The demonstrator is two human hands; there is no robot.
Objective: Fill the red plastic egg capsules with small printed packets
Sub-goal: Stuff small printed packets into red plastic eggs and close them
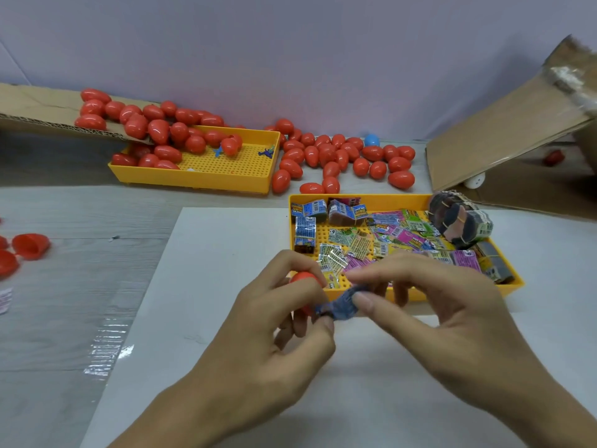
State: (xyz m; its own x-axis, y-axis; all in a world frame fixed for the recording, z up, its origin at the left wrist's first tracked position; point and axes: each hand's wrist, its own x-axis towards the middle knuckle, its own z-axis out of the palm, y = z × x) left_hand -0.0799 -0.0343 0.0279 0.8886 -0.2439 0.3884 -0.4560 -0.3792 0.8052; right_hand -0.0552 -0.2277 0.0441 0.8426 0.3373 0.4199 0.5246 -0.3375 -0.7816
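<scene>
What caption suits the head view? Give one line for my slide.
Left hand holds a red capsule half while both hands pinch a blue packet before the packet tray.

Your left hand (287, 321): raised over the table, forearm entering from lower left, fingers curled round a red egg (303, 279), thumb tip pinching one end of a blue packet (339, 305). Your right hand (429, 305): forearm entering from lower right, thumb and forefinger pinching the packet's other end, remaining fingers loosely bent.
</scene>
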